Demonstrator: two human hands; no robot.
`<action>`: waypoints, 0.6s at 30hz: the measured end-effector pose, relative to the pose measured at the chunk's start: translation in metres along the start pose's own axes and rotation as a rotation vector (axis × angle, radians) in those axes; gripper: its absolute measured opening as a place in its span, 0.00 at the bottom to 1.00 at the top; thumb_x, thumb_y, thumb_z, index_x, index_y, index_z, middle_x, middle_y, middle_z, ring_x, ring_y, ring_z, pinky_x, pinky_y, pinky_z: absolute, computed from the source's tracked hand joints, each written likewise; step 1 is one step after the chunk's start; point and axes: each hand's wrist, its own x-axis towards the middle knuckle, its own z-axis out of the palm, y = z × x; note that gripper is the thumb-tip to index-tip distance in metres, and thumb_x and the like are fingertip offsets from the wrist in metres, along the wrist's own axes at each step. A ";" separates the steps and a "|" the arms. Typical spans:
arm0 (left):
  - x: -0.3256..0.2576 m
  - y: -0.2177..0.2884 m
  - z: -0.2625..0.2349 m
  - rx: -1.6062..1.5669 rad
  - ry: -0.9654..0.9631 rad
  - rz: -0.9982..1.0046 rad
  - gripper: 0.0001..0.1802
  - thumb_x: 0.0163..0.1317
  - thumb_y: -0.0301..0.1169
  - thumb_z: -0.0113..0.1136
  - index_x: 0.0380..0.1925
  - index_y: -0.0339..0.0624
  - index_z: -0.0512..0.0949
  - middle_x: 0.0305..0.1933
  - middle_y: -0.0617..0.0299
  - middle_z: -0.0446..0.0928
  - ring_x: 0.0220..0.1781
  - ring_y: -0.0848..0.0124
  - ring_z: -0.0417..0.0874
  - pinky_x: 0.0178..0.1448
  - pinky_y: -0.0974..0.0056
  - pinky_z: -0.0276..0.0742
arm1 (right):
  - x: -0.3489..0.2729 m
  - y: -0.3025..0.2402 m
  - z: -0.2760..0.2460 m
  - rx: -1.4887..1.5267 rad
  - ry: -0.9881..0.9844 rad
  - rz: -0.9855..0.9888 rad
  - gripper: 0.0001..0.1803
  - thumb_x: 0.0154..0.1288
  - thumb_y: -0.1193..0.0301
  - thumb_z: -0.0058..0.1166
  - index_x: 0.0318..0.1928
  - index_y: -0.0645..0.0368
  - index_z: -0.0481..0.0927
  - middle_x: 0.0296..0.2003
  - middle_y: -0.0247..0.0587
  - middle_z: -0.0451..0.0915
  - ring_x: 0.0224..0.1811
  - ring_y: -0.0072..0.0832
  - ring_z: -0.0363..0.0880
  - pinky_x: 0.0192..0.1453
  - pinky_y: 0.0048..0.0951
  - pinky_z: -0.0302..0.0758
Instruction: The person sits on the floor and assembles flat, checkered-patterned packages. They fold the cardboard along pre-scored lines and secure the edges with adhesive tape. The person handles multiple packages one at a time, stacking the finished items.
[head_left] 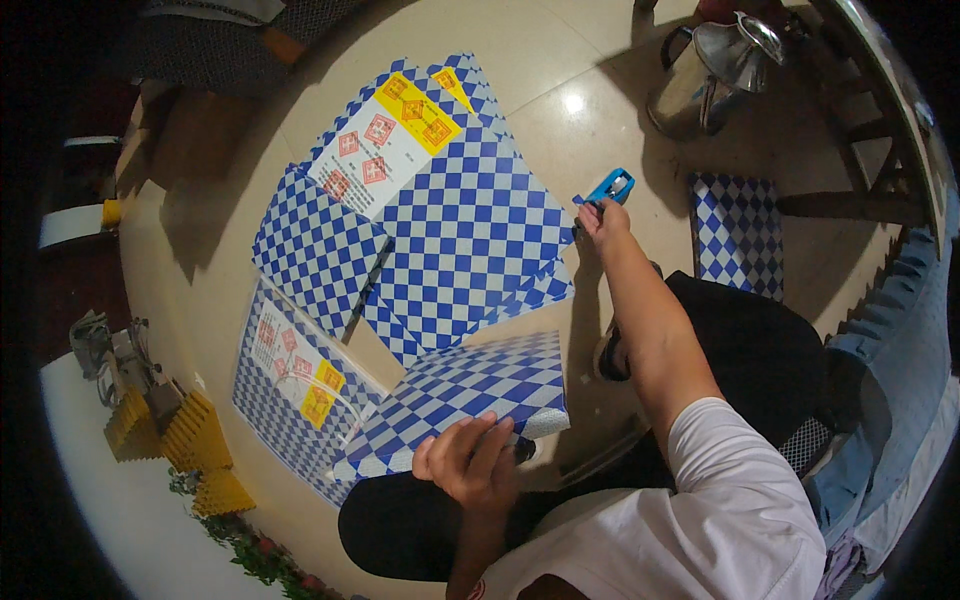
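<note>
My left hand (pixel 468 462) has its fingers curled at the near edge of a blue-and-white checked sheet (pixel 465 385), which stands tilted up over my knee. My right arm reaches forward, and my right hand (pixel 605 222) is closed at the near end of a small blue tool (pixel 612 186) that looks like a tape dispenser. The tool is close to the floor, just right of a pile of checked sheets (pixel 470 230). A smaller checked piece (pixel 320 245) lies on the pile's left part. White-and-yellow printed labels (pixel 375 145) show on the pile.
Another labelled checked sheet (pixel 270 385) lies at the left, partly under the raised one. On the right are a checked panel (pixel 738 235), a metal jug (pixel 700 80) and a wooden stool (pixel 850 205). Yellow ridged pieces (pixel 200 435) stand at the far left on the tiled floor (pixel 540 70).
</note>
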 end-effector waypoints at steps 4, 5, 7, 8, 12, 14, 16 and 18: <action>-0.001 0.001 -0.002 0.002 -0.005 -0.016 0.13 0.71 0.41 0.54 0.43 0.50 0.85 0.50 0.66 0.81 0.57 0.68 0.75 0.68 0.51 0.53 | 0.009 0.003 0.000 0.068 0.026 -0.004 0.14 0.70 0.70 0.49 0.50 0.66 0.70 0.42 0.55 0.79 0.42 0.48 0.84 0.44 0.44 0.87; -0.001 0.001 -0.002 0.005 -0.010 -0.021 0.14 0.71 0.42 0.54 0.43 0.50 0.85 0.50 0.66 0.81 0.57 0.68 0.75 0.68 0.51 0.53 | 0.010 0.004 0.000 0.089 0.020 -0.025 0.13 0.70 0.70 0.50 0.48 0.66 0.71 0.40 0.53 0.78 0.41 0.45 0.83 0.43 0.41 0.87; -0.002 0.002 -0.002 -0.004 -0.006 -0.027 0.14 0.71 0.42 0.54 0.43 0.50 0.85 0.50 0.66 0.80 0.57 0.68 0.75 0.68 0.51 0.53 | 0.004 0.008 0.003 0.129 0.007 -0.066 0.11 0.70 0.70 0.52 0.45 0.65 0.71 0.37 0.48 0.77 0.38 0.40 0.81 0.41 0.37 0.86; -0.002 0.002 -0.002 -0.008 -0.003 -0.030 0.14 0.71 0.42 0.54 0.43 0.50 0.86 0.50 0.66 0.80 0.57 0.68 0.75 0.68 0.51 0.53 | 0.001 0.013 0.006 0.179 -0.034 -0.087 0.10 0.70 0.70 0.53 0.43 0.64 0.71 0.35 0.45 0.76 0.37 0.37 0.80 0.41 0.34 0.85; 0.000 0.001 -0.001 0.001 0.005 -0.007 0.13 0.70 0.41 0.55 0.44 0.49 0.85 0.49 0.66 0.80 0.57 0.67 0.75 0.67 0.51 0.53 | 0.002 0.035 0.006 0.334 -0.129 -0.201 0.08 0.70 0.72 0.53 0.37 0.61 0.70 0.30 0.38 0.72 0.32 0.28 0.75 0.39 0.26 0.80; -0.001 -0.003 0.002 0.019 0.025 0.023 0.13 0.69 0.39 0.56 0.44 0.49 0.85 0.49 0.65 0.80 0.56 0.67 0.75 0.67 0.51 0.54 | -0.004 0.043 0.006 0.358 -0.136 -0.199 0.06 0.72 0.73 0.52 0.36 0.60 0.72 0.30 0.36 0.73 0.31 0.25 0.74 0.38 0.24 0.78; 0.002 -0.001 0.000 0.013 0.005 0.007 0.12 0.68 0.37 0.56 0.43 0.49 0.85 0.48 0.64 0.80 0.56 0.67 0.76 0.67 0.51 0.54 | -0.007 0.048 0.009 0.313 -0.039 -0.140 0.06 0.72 0.71 0.53 0.37 0.60 0.73 0.31 0.35 0.74 0.30 0.25 0.74 0.36 0.23 0.76; 0.004 0.000 0.000 0.019 -0.017 0.002 0.11 0.67 0.36 0.56 0.43 0.49 0.85 0.48 0.64 0.80 0.56 0.66 0.76 0.66 0.51 0.54 | -0.007 0.052 0.009 0.274 0.014 -0.109 0.07 0.73 0.70 0.53 0.39 0.61 0.74 0.31 0.35 0.75 0.30 0.24 0.75 0.34 0.23 0.75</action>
